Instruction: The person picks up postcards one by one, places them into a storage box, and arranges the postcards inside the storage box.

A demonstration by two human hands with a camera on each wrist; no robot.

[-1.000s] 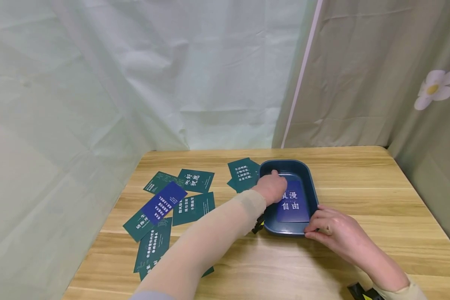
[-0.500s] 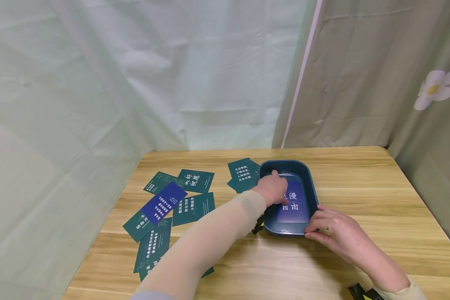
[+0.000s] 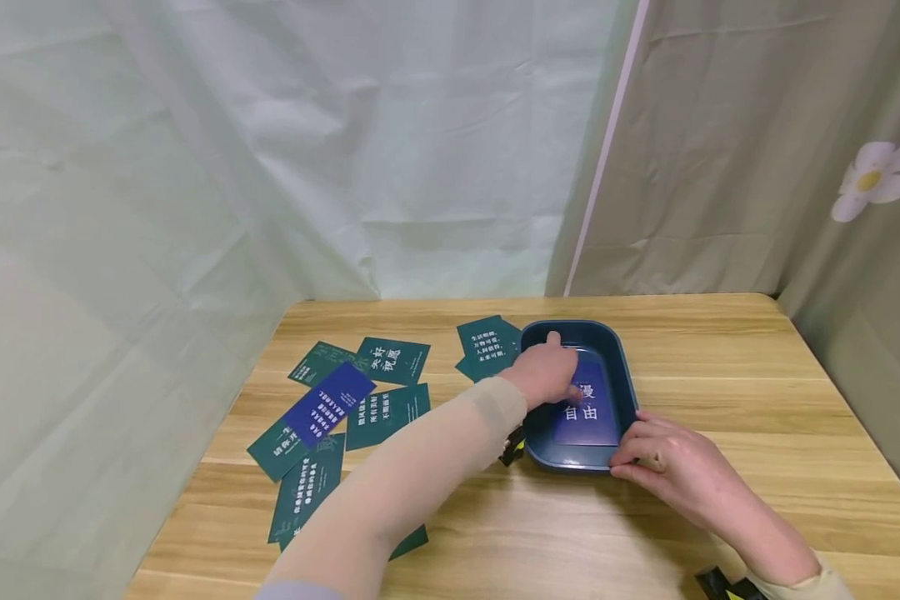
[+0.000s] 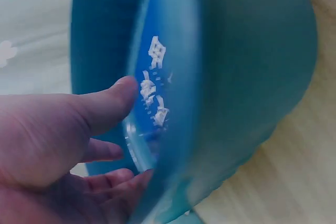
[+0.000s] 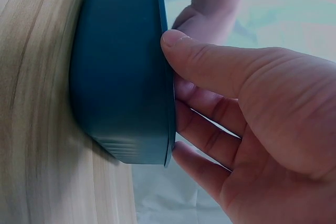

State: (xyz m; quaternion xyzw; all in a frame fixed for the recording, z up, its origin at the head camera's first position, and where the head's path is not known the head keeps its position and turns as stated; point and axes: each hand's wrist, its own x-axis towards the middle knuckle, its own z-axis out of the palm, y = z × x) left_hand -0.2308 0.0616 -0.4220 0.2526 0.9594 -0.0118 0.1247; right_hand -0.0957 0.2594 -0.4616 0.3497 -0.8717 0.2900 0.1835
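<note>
My left hand [image 3: 543,372] reaches into a dark blue plastic tray [image 3: 562,459], over its left side. Its thumb overlaps a blue card [image 3: 603,417] with large white characters, which lies flat on the tray's floor. In the left wrist view the thumb stretches toward that card [image 4: 152,27] and the other fingers [image 4: 113,179] extend inside the tray, holding nothing. At the near right corner, my right hand [image 3: 667,458] pinches the rim. The right wrist view has the right thumb [image 5: 176,39] on the outer edge of the tray [image 5: 121,72] and several fingers at its inner side.
Several dark green cards [image 3: 387,417] lie scattered at the left of the wooden table [image 3: 727,375], some overlapping, with a blue card [image 3: 330,404] on top. More green cards [image 3: 487,346] sit against the tray's left. Pale curtains [image 3: 420,167] hang behind the table.
My left thumb has come out over the blue card, and the left hand has shifted slightly within the tray. My right hand and the tray have stayed put.
</note>
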